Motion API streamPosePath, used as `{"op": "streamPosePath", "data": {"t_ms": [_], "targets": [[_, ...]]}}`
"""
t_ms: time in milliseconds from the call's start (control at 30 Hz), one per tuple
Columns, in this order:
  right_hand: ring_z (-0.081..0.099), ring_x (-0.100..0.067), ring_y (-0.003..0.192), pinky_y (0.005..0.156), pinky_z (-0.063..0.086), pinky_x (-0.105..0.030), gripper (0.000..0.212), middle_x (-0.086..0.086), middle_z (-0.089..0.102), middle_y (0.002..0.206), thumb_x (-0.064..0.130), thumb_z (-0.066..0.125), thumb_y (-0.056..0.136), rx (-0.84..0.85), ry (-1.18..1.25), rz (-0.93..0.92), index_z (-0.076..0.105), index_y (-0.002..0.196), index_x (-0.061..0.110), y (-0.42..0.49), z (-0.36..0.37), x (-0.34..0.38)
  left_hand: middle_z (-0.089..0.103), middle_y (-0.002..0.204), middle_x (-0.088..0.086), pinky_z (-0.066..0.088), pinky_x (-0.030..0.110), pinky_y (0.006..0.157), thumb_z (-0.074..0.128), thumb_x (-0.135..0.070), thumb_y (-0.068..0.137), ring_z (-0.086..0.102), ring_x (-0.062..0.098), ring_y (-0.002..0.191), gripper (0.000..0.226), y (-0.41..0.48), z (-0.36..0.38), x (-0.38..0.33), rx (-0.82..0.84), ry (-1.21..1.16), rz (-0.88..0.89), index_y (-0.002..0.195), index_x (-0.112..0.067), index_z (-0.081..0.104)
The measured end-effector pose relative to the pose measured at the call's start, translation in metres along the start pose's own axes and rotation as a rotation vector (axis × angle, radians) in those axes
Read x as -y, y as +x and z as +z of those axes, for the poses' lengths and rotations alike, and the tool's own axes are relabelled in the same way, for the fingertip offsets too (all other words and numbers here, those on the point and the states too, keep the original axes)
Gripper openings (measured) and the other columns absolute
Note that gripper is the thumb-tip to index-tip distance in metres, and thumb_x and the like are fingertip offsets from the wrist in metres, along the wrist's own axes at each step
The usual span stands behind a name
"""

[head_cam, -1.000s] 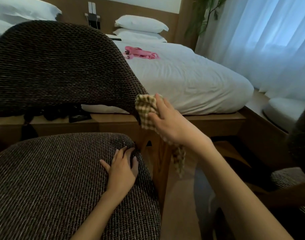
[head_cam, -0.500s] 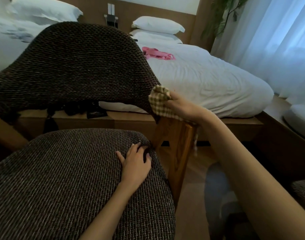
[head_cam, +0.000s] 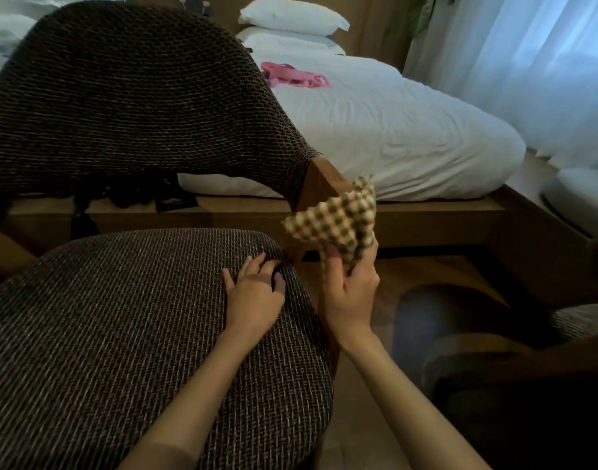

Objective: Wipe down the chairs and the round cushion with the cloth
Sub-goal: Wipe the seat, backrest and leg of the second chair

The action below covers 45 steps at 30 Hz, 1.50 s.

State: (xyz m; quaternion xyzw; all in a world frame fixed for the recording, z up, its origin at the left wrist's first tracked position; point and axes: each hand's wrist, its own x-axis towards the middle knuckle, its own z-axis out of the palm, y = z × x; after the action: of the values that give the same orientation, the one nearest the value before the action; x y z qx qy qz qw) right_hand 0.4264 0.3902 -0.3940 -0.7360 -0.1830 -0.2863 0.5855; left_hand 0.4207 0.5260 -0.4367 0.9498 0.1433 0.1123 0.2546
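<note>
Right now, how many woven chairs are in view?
2. One chair fills the left foreground, the left hand resting on its seat; a second chair is cut off at the right edge. Others may be hidden.

No text, label, brand, number or sign can be read; the cloth (head_cam: 338,218) shows only its checked pattern; the chair (head_cam: 121,96) only plain weave; the dark items (head_cam: 144,195) behind it are too blurred to tell.

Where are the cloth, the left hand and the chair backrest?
cloth (head_cam: 338,215): head view, middle of the checked fabric.
left hand (head_cam: 256,296): head view, back of the hand.
chair backrest (head_cam: 127,106): head view, centre of the woven panel.
</note>
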Motion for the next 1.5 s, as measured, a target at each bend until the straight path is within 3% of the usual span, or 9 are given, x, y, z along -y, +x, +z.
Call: {"op": "streamPosePath", "data": {"t_ms": [267,367,467,667,833,1033,1167,1333,1500], "targets": [[0.060,0.010,0.086,0.072,0.045,-0.007,0.063,0.003,0.064,0.091,0.050,0.047,0.082,0.155,0.104,0.175,0.056,0.115,-0.003,-0.036,-0.014,-0.024,0.015,0.159,-0.002,-0.006,0.043,0.117,0.022,-0.041,0.101,0.005,0.017,0.147,0.048,-0.017,-0.001,0.005,0.048,0.119,0.108,0.148,-0.030,0.026],[0.059,-0.014,0.112,0.095,0.048,-0.027,0.063,-0.010,0.062,0.120,0.042,0.052,0.088,0.103,0.089,0.091,0.044,0.134,0.000,0.001,-0.007,-0.003,0.014,0.159,-0.003,-0.006,0.043,0.117,0.017,-0.044,0.100,0.004,0.015,0.147,0.050,-0.024,-0.002,0.007,0.066,0.115,0.111,0.149,-0.032,0.024],[0.056,-0.031,0.115,0.096,0.047,-0.046,0.060,-0.021,0.056,0.125,0.028,0.052,0.091,0.023,0.045,-0.011,0.035,0.138,-0.005,0.024,0.001,0.005,0.015,0.159,-0.003,-0.004,0.042,0.118,0.018,-0.042,0.101,0.004,0.015,0.147,0.050,-0.029,-0.005,0.006,0.068,0.127,0.113,0.149,-0.031,0.025],[0.055,0.001,0.102,0.084,0.040,-0.009,0.071,-0.006,0.061,0.108,0.048,0.028,0.099,0.078,0.050,0.053,0.046,0.121,-0.018,-0.040,-0.007,-0.040,0.009,0.160,-0.005,-0.004,0.042,0.118,0.016,-0.044,0.100,0.002,0.016,0.147,0.052,-0.047,-0.007,0.009,0.092,0.165,0.126,0.150,-0.032,0.019],[0.056,0.007,0.074,0.069,0.040,-0.008,0.084,0.005,0.059,0.080,0.073,0.016,0.088,0.159,0.106,0.288,0.058,0.091,0.000,-0.098,-0.010,-0.083,0.009,0.160,-0.007,-0.004,0.041,0.118,0.015,-0.051,0.097,0.002,0.017,0.147,0.054,-0.073,-0.013,0.008,0.105,0.171,0.165,0.149,-0.037,0.018],[0.061,-0.018,0.100,0.083,0.050,-0.027,0.094,-0.007,0.063,0.112,0.081,0.022,0.080,0.441,-0.080,0.463,0.042,0.132,0.005,-0.177,-0.029,-0.135,0.008,0.160,-0.008,-0.002,0.042,0.119,0.014,-0.054,0.096,0.001,0.015,0.147,0.056,-0.097,-0.020,0.006,0.135,0.193,0.210,0.150,-0.039,0.017],[0.058,-0.007,0.102,0.093,0.049,-0.035,0.064,0.013,0.058,0.113,0.061,0.044,0.083,0.630,-0.161,0.691,0.035,0.134,0.024,-0.222,-0.043,-0.165,0.011,0.159,-0.007,0.001,0.042,0.119,0.019,-0.051,0.099,0.004,0.016,0.147,0.052,-0.100,-0.022,0.005,0.131,0.180,0.218,0.149,-0.037,0.020],[0.052,0.020,0.098,0.089,0.039,-0.004,0.053,0.032,0.056,0.106,0.052,0.054,0.087,0.644,-0.109,0.746,0.040,0.134,0.033,-0.250,-0.047,-0.177,0.014,0.159,-0.006,0.002,0.042,0.118,0.021,-0.050,0.100,0.007,0.018,0.147,0.051,-0.099,-0.022,0.007,0.125,0.177,0.225,0.149,-0.036,0.022],[0.057,0.001,0.097,0.097,0.047,-0.030,0.036,0.009,0.062,0.106,0.025,0.066,0.089,0.644,-0.086,0.779,0.057,0.122,0.014,-0.259,-0.051,-0.175,0.016,0.159,-0.004,0.003,0.042,0.118,0.022,-0.048,0.101,0.009,0.019,0.147,0.050,-0.101,-0.023,0.005,0.118,0.186,0.221,0.149,-0.034,0.024]]}}
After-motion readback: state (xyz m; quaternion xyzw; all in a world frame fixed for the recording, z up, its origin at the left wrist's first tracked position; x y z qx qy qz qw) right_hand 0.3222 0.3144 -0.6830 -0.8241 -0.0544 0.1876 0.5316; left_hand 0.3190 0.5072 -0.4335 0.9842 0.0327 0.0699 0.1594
